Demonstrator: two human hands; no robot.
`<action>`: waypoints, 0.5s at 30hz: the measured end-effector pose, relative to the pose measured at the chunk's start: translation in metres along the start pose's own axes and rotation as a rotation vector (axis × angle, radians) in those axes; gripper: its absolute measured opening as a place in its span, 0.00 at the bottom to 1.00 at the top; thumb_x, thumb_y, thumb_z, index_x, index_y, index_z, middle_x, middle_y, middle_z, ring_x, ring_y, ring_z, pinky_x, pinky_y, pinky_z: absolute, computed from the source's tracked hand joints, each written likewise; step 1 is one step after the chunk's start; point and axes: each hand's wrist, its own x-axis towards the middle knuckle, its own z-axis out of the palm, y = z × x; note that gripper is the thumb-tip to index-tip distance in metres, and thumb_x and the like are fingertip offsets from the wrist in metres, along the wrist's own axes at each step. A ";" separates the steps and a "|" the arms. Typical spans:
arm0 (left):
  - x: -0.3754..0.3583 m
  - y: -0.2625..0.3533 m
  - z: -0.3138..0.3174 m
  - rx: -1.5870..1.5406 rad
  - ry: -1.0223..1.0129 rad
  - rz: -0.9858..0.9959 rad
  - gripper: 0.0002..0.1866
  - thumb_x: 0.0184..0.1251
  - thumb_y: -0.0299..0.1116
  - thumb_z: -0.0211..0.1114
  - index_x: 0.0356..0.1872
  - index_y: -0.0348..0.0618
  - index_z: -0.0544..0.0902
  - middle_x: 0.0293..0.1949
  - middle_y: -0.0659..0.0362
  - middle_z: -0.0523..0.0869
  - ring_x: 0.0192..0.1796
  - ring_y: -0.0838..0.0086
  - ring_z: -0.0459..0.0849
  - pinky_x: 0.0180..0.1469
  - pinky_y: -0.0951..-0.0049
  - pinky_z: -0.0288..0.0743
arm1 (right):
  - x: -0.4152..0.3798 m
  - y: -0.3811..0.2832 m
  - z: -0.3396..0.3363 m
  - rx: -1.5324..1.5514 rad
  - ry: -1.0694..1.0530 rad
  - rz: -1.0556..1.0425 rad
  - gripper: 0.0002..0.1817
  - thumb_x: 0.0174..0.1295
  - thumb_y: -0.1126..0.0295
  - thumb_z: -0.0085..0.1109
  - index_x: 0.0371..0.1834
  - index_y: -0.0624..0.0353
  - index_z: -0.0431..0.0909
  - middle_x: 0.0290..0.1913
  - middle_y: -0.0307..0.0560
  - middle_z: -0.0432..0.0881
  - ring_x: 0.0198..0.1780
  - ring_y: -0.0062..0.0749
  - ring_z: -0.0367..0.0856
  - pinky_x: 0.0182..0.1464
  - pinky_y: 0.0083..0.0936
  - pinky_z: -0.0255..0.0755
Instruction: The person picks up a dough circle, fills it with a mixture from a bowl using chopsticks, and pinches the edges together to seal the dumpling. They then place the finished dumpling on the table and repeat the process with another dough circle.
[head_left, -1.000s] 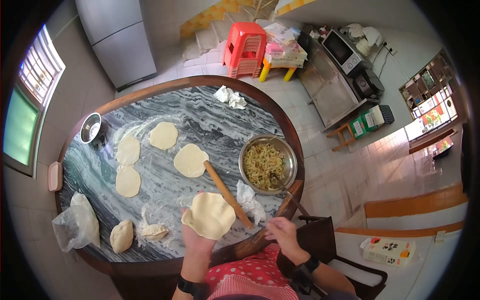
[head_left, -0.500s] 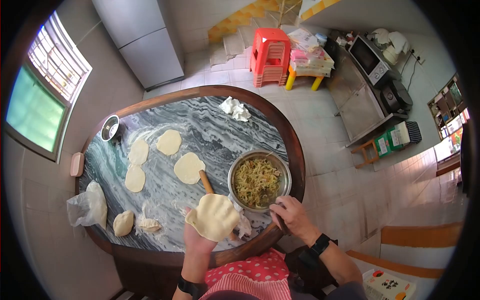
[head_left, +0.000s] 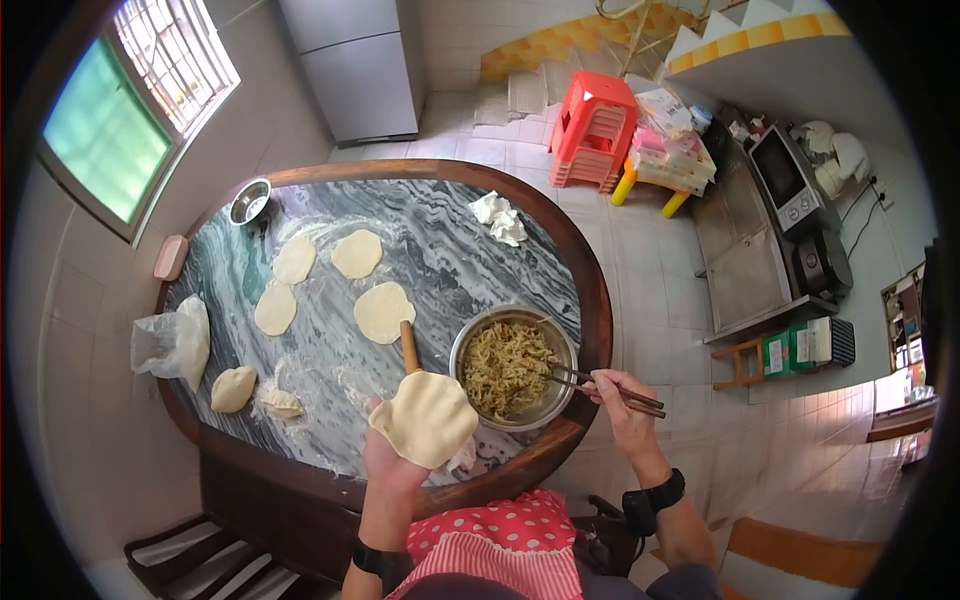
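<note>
My left hand [head_left: 392, 468] supports a round dough wrapper [head_left: 424, 420] on its upturned palm; the wrapper hides most of the fingers. My right hand [head_left: 628, 412] grips a pair of dark chopsticks [head_left: 645, 403], their tips in the shredded filling [head_left: 508, 368]. That filling lies in a metal bowl [head_left: 572, 350] by the table's right edge. Just beyond the held wrapper, a wooden rolling pin [head_left: 409, 346] has its far end against a flat dough round [head_left: 383, 312]. Part of the pin is hidden under the wrapper.
More dough rounds [head_left: 357, 254] lie farther back on the marble table [head_left: 430, 240]. At the left are a dough lump [head_left: 233, 389], a floury dough piece [head_left: 280, 403] and a plastic bag [head_left: 192, 342]. A small metal bowl [head_left: 250, 203] and crumpled tissue [head_left: 498, 218] sit near the far edge.
My right hand has turned and moved slightly right and up, and the chopstick tips now show in the filling. The left hand still holds the wrapper. The camera view has shifted.
</note>
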 end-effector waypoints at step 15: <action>0.004 -0.024 0.008 -0.023 0.026 0.059 0.38 0.76 0.64 0.28 0.68 0.44 0.65 0.68 0.50 0.70 0.70 0.53 0.68 0.72 0.47 0.60 | 0.024 0.050 0.017 0.085 0.033 0.009 0.20 0.72 0.59 0.57 0.42 0.70 0.82 0.35 0.48 0.85 0.37 0.28 0.86 0.36 0.20 0.83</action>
